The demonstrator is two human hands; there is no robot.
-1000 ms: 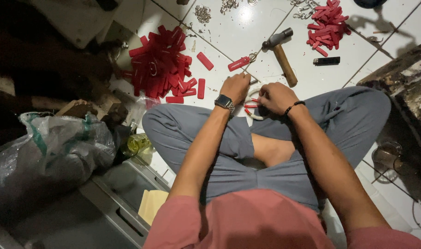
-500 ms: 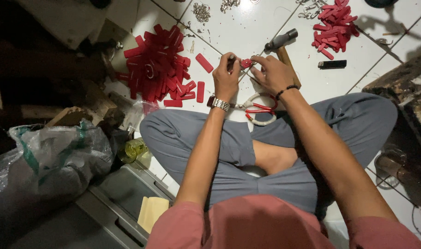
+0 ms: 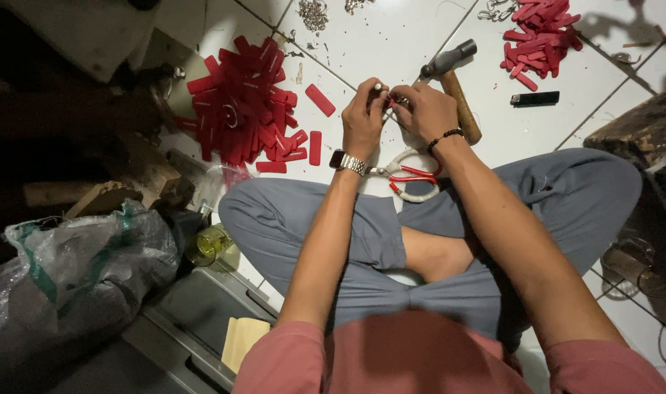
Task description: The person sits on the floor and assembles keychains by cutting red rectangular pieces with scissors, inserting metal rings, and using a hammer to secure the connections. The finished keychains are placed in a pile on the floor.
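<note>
I sit cross-legged on a white tiled floor. My left hand, with a metal watch on the wrist, and my right hand, with a dark bead bracelet, meet above the floor. Both pinch a small red strip, mostly hidden by my fingers. A hammer with a wooden handle lies just right of my right hand. Red-and-white scissors rest on the floor under my wrists.
A big heap of red strips lies to the left, a smaller heap at the upper right. A black lighter lies near it. Small metal parts are scattered at the top. A plastic bag and grey tray sit lower left.
My hands have lifted from near my knees and come together on a red strip. The view has shifted slightly.
</note>
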